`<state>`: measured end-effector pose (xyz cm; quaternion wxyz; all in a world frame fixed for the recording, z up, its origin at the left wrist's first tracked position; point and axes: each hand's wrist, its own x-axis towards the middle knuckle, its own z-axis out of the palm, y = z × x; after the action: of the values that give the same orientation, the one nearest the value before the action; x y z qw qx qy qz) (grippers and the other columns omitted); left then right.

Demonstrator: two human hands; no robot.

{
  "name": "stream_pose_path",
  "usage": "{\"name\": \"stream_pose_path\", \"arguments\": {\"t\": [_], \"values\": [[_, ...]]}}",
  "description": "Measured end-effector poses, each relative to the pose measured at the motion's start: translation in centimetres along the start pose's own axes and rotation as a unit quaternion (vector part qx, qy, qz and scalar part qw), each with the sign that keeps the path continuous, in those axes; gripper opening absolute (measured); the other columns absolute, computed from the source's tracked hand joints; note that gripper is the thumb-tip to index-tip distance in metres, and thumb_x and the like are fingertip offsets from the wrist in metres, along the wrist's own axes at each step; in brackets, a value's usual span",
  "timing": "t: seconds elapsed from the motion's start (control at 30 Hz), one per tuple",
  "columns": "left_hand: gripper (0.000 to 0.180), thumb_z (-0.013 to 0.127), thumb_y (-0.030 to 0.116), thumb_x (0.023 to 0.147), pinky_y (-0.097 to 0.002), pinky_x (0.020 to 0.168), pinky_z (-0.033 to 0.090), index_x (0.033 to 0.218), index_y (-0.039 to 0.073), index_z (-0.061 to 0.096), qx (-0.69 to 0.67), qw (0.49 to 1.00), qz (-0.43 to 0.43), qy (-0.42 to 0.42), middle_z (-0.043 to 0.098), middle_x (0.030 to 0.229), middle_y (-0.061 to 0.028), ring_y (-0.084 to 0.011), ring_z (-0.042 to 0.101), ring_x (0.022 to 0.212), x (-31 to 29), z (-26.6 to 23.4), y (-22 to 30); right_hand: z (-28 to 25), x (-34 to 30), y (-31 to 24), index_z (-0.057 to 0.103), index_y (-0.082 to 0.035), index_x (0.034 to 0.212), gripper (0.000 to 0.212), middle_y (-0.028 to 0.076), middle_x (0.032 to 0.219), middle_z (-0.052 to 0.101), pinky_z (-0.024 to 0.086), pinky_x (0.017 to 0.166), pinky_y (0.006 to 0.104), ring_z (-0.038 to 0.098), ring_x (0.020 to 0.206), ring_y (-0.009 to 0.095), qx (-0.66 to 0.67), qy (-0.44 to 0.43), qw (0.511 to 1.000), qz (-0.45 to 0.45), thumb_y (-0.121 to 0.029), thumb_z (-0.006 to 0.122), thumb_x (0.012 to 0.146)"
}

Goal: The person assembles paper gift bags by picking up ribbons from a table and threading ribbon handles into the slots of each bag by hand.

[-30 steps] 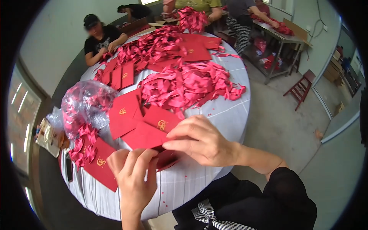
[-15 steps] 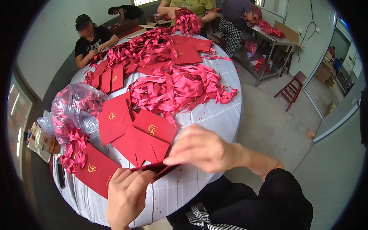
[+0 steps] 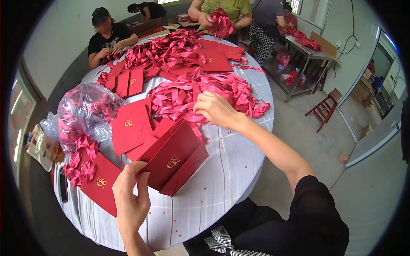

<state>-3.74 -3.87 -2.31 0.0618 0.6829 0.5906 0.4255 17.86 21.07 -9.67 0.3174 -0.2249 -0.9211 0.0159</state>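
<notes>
My left hand [image 3: 133, 198] pinches the left edge of a red paper gift bag [image 3: 176, 160] with a gold emblem. The bag stands opened out and tilted near the table's front. My right hand [image 3: 218, 110] is over the near side of a heap of pink ribbons [image 3: 230, 91], its bent fingers closed on ribbon; the fingertips are partly hidden. Behind the held bag lie more flat red bags [image 3: 130, 128], overlapping one another. Another flat red bag [image 3: 100, 181] lies left of my left hand, with a bunch of pink ribbon bows [image 3: 83, 168] on its upper end.
A clear plastic bag [image 3: 85, 113] of pink ribbon sits on the round table's white cloth [image 3: 213, 170]. A dark phone [image 3: 63, 187] lies at the left edge. Co-workers handle ribbons across the table. A red stool [image 3: 325, 109] and metal side table [image 3: 299, 55] stand right.
My right hand has left the red bag and moved up and away to the ribbon heap. The bag in my left hand now stands raised and opened, its emblem showing.
</notes>
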Motion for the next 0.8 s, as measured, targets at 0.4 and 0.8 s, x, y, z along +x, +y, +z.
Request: {"name": "stream_pose_path", "arguments": {"t": [0.4, 0.8], "values": [[0.016, 0.054, -0.006, 0.087, -0.0232, 0.059, 0.044, 0.102, -0.003, 0.058, -0.198, 0.973, -0.116, 0.029, 0.059, 0.081, -0.0050, -0.0088, 0.054, 0.067, 0.5, 0.2, -2.5, -9.1, 3.2, -13.0, 0.049, 0.002, 0.101, 0.012, 0.008, 0.081, 0.062, 0.050, 0.068, 0.0224, 0.062, 0.078, 0.011, 0.528, 0.146, 0.837, -0.015, 0.000, 0.055, 0.091], [0.014, 0.046, 0.000, 0.094, -0.0219, 0.056, 0.044, 0.104, -0.006, 0.055, -0.355, 0.922, -0.149, -0.037, 0.059, 0.081, -0.0043, -0.0079, 0.054, 0.063, 0.5, 0.5, -3.8, -2.0, 1.4, -17.2, 0.061, 0.003, 0.087, 0.006, 0.008, 0.076, 0.060, 0.045, 0.054, 0.0248, 0.058, 0.064, 0.013, 0.286, 0.075, 0.955, 0.035, -0.001, 0.064, 0.084]]}}
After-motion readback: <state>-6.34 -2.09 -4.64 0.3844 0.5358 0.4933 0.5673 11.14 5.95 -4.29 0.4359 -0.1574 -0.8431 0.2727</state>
